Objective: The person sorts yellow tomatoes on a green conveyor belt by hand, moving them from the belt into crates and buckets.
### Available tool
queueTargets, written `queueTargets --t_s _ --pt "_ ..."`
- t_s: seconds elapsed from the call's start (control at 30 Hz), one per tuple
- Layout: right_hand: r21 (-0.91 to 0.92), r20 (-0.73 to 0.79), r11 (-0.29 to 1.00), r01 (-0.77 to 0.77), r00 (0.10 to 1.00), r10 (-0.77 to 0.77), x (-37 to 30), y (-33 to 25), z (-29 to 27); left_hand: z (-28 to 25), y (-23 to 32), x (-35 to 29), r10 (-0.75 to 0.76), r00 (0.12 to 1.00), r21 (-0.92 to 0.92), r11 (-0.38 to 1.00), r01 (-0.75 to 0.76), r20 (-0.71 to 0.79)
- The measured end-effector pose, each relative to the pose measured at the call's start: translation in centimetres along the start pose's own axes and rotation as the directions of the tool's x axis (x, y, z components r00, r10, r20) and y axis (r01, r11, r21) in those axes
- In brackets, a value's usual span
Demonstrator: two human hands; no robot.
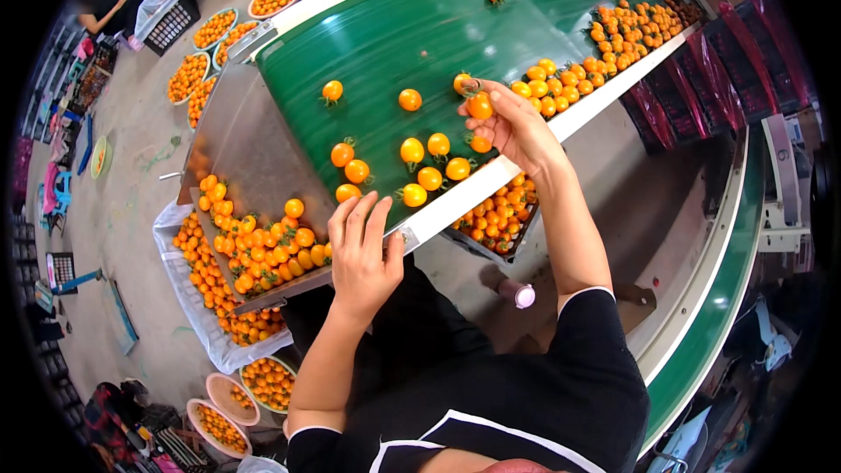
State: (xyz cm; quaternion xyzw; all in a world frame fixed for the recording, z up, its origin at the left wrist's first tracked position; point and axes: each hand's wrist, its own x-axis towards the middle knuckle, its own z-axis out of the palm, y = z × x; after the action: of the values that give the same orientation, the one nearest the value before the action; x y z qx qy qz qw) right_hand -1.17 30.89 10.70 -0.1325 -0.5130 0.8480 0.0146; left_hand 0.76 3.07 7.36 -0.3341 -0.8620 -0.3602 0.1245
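Note:
My right hand (519, 130) is over the near side of the green conveyor belt (385, 44), with an orange cherry tomato (479, 106) between its thumb and fingers. Another tomato (462, 83) shows just beyond its fingertips, and one (480, 143) sits below them. My left hand (363, 250) lies at the belt's white edge rail (455, 203), fingers stretched and slightly apart, holding nothing I can see. Its fingertips are close to a tomato (348, 194). Several loose tomatoes, some with green stems, are scattered between both hands.
Many tomatoes crowd the belt's right end (635, 31). At the left, a metal chute (254, 123) leads down to a lined crate (171, 250) of tomatoes. Another crate (508, 250) stands under the rail. Filled basins (188, 79) and a seated person (114, 9) are farther left.

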Motion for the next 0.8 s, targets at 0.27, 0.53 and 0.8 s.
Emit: queueTargets --t_s 0.27,0.53,0.8 --pt "0.368 0.183 0.921 -0.129 0.981 0.064 -2.1 0.4 0.2 0.1 -0.1 0.0 0.025 1.000 -0.007 1.000 -0.025 -0.004" --pt "0.248 0.275 0.964 -0.098 0.961 0.027 -7.2 2.0 -1.6 0.0 -0.4 -0.3 0.037 0.999 -0.009 0.999 -0.037 -0.007" --pt "0.223 -0.618 0.971 -0.083 0.759 0.207 -11.0 12.9 -9.8 0.1 -0.2 -0.3 0.045 0.999 -0.005 0.999 -0.045 0.002"
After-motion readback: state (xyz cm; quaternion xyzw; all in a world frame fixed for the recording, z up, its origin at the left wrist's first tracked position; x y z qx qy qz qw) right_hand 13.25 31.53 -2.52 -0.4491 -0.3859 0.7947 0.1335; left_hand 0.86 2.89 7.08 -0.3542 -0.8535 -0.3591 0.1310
